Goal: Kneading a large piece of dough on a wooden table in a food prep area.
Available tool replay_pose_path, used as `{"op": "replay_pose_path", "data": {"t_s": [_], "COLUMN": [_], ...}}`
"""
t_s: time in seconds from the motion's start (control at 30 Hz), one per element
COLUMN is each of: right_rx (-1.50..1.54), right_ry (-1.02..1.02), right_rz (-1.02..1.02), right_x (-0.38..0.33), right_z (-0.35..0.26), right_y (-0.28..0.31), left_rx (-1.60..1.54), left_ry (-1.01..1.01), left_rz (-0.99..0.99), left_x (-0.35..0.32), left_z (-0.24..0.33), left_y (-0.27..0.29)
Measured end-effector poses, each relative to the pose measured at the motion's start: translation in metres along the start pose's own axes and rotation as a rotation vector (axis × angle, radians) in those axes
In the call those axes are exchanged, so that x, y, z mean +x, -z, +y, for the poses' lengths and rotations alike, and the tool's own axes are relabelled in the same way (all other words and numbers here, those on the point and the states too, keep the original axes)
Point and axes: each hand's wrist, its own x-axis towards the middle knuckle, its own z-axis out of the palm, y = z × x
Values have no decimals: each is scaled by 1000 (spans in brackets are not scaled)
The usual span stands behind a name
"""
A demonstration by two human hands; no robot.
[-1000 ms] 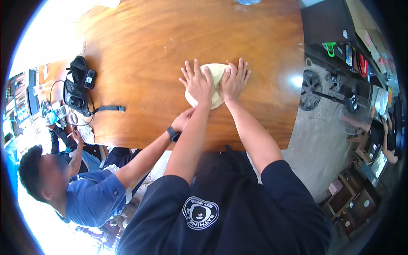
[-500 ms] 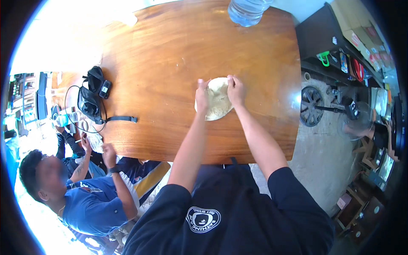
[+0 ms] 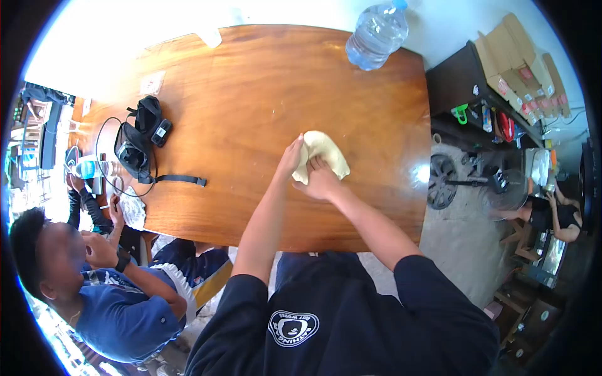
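Note:
A pale, soft piece of dough (image 3: 327, 145) lies on the wooden table in front of me, its outline uneven and dented in the middle. My left hand (image 3: 290, 161) grips it by the left edge, with some fingers hidden along that side. Over its lower middle, my right hand (image 3: 322, 180) presses down, fingers stretched out and slightly apart on the surface. Part of the dough is covered by this hand.
On the wooden table (image 3: 244, 119) a black strapped bag (image 3: 133, 147) lies to the left. A large clear water bottle (image 3: 377, 36) stands at the far right. A seated person in blue (image 3: 125, 313) is at my left. A fan (image 3: 505, 194) stands right of the table.
My right hand has left the dough's right edge and come down onto its lower middle. The dough looks smaller and more bunched. The head view has shifted, showing more of the far side.

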Motion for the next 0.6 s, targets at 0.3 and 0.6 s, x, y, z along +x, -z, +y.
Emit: {"op": "replay_pose_path", "data": {"t_s": [0.3, 0.6], "right_rx": [349, 233], "right_ry": [-356, -169], "right_rz": [120, 51], "right_x": [85, -55], "right_z": [76, 22], "right_y": [-9, -27], "left_rx": [108, 933], "left_ry": [-392, -764], "left_rz": [255, 17], "left_x": [48, -68], "left_z": [39, -32], "left_y": [-37, -41]}}
